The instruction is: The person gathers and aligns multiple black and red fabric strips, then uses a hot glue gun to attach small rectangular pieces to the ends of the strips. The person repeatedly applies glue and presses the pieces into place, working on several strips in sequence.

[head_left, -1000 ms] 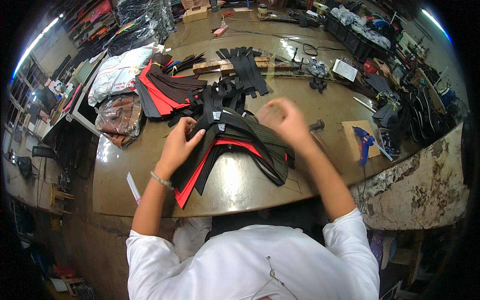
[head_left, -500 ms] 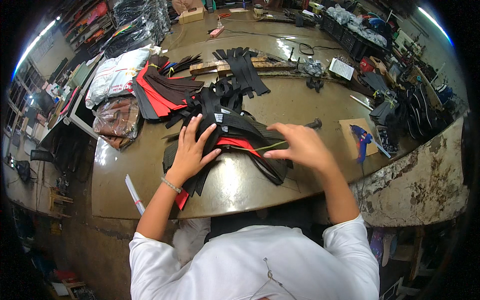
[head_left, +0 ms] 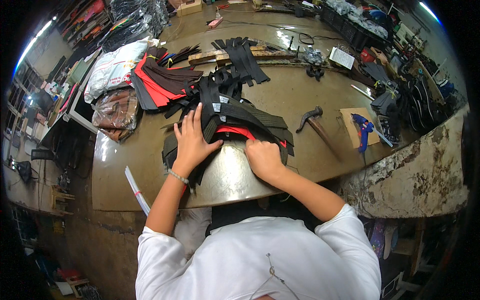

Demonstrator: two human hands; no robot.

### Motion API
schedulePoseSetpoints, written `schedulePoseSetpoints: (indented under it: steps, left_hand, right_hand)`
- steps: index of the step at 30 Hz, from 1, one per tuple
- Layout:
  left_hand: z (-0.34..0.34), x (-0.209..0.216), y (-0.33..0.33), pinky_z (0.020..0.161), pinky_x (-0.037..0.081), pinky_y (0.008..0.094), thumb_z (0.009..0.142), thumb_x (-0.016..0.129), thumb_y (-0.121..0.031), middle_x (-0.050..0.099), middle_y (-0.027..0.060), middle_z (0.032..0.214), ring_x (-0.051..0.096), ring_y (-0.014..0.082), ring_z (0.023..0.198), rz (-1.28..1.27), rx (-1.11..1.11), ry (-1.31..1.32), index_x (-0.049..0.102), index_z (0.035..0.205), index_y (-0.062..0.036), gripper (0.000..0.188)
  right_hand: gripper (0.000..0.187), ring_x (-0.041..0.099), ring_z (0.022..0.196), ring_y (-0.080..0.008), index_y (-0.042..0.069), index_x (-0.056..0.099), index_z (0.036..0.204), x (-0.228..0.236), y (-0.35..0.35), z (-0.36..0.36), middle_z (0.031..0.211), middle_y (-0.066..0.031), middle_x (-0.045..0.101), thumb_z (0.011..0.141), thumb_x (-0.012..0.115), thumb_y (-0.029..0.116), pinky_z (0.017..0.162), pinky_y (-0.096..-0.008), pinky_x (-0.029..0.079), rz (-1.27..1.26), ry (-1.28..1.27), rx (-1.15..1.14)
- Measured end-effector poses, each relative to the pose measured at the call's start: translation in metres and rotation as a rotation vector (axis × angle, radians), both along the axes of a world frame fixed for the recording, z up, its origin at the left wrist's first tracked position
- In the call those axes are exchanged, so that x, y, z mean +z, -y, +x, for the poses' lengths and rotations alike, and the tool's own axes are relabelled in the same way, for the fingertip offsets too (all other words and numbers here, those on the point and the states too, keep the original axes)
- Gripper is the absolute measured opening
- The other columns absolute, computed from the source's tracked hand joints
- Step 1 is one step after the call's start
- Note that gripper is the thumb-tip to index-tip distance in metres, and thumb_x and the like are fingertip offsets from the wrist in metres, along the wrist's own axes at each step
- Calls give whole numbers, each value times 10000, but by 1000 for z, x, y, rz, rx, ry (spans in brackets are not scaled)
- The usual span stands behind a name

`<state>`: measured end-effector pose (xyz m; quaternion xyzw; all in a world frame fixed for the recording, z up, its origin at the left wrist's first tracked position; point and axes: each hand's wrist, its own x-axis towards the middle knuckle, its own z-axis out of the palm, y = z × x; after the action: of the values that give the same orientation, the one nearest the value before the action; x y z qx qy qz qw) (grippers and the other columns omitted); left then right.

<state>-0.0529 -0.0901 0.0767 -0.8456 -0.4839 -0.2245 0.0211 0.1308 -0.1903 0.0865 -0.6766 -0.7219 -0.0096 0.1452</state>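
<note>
A bundle of black strips lies fanned out in front of me on the table, with red strips among them and small pale labels on top. My left hand rests with fingers spread on the bundle's left part, its thumb at the near edge. At the near right edge my right hand is closed in a fist. A thin greenish cord shows faintly between the hands and runs into the fist; the fingers mostly hide its end. Right of the bundle lies a hammer with a dark curved head and wooden handle.
Red, brown and grey strips lie at the left, beside a white sack and a plastic-wrapped brown bundle. More black strips lie across wooden bars farther back. A blue glue gun rests on cardboard at the right.
My right hand has come left and nearer to me, closing from a loose reach into a fist at the bundle, and the hammer is uncovered. My left hand stays on the strips.
</note>
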Motion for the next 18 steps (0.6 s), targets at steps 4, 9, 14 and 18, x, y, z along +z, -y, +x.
schedulePoseSetpoints:
  steps: [4,9,14,18]
  left_hand:
    - [-6,-1,-14,1041,287,609,602,819,-421,519,161,1274,496,331,1200,-69,-82,-21,152,1524,-160,1167]
    - [-7,1,-10,1053,276,604,619,795,-422,508,143,1256,494,315,1182,7,-139,-60,175,1525,-145,1132]
    - [-6,-2,-9,1079,235,614,687,754,-552,439,163,1375,435,311,1272,47,-126,-86,171,1525,-127,1107]
    - [-10,18,-6,1120,125,613,687,721,-628,320,195,1493,296,344,1393,64,-165,-171,160,1524,-106,1135]
  right_hand:
    - [247,677,643,-331,10,664,799,-28,-4,5,688,-172,661,909,549,199,563,-434,531,114,-86,-63]
    - [318,676,621,-325,31,683,698,-26,-10,9,689,-175,668,908,556,233,556,-437,524,-153,-8,-55]
    - [308,694,671,-288,48,678,740,13,4,0,694,-152,674,827,682,343,566,-410,526,-235,26,-198]
    - [375,673,682,-337,18,604,830,56,30,36,694,-155,662,801,709,377,603,-419,527,-152,-38,117]
